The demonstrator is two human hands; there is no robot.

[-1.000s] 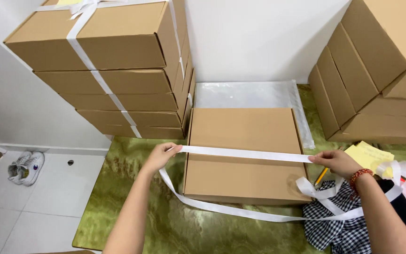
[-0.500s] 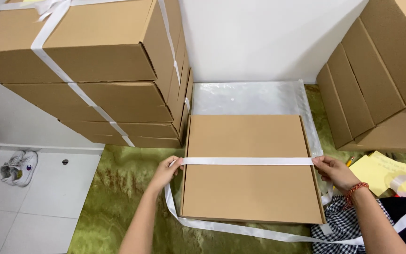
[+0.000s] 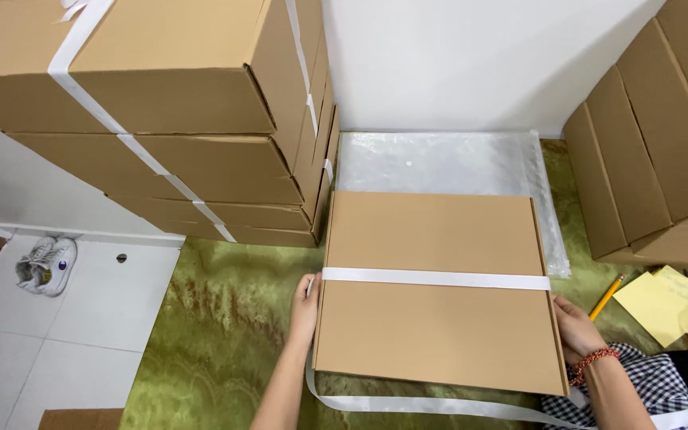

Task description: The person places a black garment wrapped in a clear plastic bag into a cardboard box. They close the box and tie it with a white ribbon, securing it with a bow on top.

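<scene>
Fingers of the left hand lie flat and together against the left edge of the flat cardboard box, pressing the white strap there; the right hand cups the right edge, fingers tucked beneath, pressing the strap's other end. That box lies on the green mat.

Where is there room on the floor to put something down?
The green mat is bare between the left hand and the white tiles. By the right hand it is crowded: pencil, yellow paper, boxes.

Flat brown carton centre; strapped cartons left.
</scene>
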